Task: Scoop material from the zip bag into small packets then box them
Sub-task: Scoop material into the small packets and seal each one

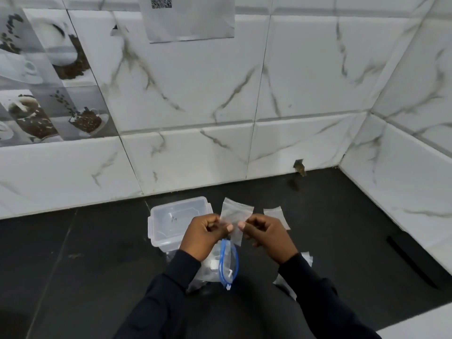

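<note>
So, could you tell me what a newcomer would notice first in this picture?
The eye goes first to the centre, where the left hand and right hand together pinch a small clear packet above the dark counter. Just below them lies the zip bag with its blue closure, and a clear plastic box stands to their left. Coffee-bean tiles mark the far-left wall.

Both hands [206,234] [265,237] pinching small packet [236,214], zip bag [225,265] below, clear box [171,218] behind
</note>
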Demonstrator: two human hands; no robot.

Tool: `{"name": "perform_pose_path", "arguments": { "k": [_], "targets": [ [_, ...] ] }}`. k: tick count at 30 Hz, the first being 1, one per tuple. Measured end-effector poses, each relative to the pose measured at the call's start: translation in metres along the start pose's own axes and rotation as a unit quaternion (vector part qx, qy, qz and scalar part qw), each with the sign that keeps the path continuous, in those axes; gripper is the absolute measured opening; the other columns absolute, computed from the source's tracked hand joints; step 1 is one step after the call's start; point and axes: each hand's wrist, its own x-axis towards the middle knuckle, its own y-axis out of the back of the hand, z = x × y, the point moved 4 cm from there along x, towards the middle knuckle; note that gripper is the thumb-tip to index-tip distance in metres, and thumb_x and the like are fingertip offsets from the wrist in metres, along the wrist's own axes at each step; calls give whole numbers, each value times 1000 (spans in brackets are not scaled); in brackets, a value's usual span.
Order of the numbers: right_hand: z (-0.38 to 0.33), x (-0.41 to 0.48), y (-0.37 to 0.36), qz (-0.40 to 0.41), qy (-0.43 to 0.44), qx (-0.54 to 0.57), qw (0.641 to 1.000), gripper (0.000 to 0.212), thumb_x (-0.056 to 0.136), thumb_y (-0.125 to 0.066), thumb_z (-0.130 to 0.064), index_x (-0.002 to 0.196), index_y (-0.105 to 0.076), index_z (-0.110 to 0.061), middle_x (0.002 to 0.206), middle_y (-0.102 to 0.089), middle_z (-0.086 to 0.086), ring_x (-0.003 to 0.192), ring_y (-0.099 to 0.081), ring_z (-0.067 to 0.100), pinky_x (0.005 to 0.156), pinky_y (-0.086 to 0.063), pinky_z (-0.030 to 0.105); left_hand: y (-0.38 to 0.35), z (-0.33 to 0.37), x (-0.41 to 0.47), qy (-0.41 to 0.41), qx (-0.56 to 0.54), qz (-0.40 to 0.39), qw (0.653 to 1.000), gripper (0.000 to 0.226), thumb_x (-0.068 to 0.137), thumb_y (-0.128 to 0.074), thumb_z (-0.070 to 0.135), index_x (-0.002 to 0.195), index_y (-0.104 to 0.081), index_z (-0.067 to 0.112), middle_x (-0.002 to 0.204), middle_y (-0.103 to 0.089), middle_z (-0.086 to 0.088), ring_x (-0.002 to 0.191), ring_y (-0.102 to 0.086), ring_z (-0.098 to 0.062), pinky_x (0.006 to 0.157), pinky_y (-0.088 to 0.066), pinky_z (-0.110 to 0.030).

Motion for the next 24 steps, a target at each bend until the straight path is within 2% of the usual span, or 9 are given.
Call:
{"name": "perform_pose_path", "arguments": {
  "k": [2, 5, 8, 12, 15, 19, 22, 24],
  "targets": [
    [5, -1, 10, 23, 4, 11, 1000, 16, 88, -72, -18, 74, -69, -14, 63, -63, 3, 59, -58, 15, 51, -46, 23, -13, -1, 3, 10, 3, -12, 1000, 19, 85, -73, 10, 82, -67, -8, 70, -72, -11, 62, -67, -11, 56, -47, -15],
    [11, -5, 34, 58, -1, 20, 998, 21, 92, -67, -12, 70, -67, -10, 59, -59, 4, 55, -53, 16, 48, -42, 23, -36, -5, 11, 26, -2, -32, 999, 22, 88, -70, 15, 86, -67, -7, 71, -75, -10, 62, -69, -17, 54, -51, -19],
    [17, -8, 65, 93, -8, 18, 995, 25, 93, -64, -12, 77, -63, 7, 62, -57, 11, 55, -53, 19, 47, -41, 21, -65, -5, 22, 36, -14, -48, 998, 23, 90, -69, 15, 89, -66, -8, 76, -76, -14, 64, -71, -23, 53, -51, -23],
    [35, -18, 101, 121, -36, -18, 992, 27, 93, -64, -15, 76, -64, 6, 56, -59, 2, 49, -54, 11, 46, -41, 19, -106, -18, 33, 60, -13, -64, 996, 15, 89, -69, 14, 83, -66, 0, 68, -74, -7, 61, -70, -25, 51, -51, -23],
    [73, -34, 118, 132, -101, -53, 985, 29, 91, -67, -17, 73, -65, 5, 59, -63, 3, 50, -55, 10, 49, -42, 18, -141, -52, 32, 121, 18, -87, 989, 14, 89, -68, 13, 77, -64, 7, 65, -72, -7, 57, -68, -23, 49, -49, -25],
    [146, -55, 125, 131, -229, -92, 960, 24, 86, -70, -18, 67, -67, -3, 66, -69, 9, 53, -63, 17, 51, -47, 28, -176, -114, 15, 229, 77, -129, 962, 25, 88, -66, 8, 65, -57, 11, 56, -68, -3, 48, -64, -17, 50, -51, -28],
    [179, -67, 124, 127, -293, -138, 938, 27, 85, -72, -20, 63, -64, -5, 61, -66, 14, 52, -62, 17, 54, -53, 32, -190, -140, 9, 257, 134, -129, 948, 28, 83, -68, 8, 60, -54, 15, 64, -65, -12, 48, -64, -19, 53, -56, -31],
    [186, -70, 125, 130, -311, -185, 923, 27, 82, -73, -24, 64, -60, -9, 63, -64, 9, 58, -59, 15, 57, -51, 29, -194, -145, 11, 247, 170, -104, 948, 23, 76, -71, 14, 62, -54, 19, 68, -67, -8, 56, -65, -22, 59, -58, -35]
  ]
}}
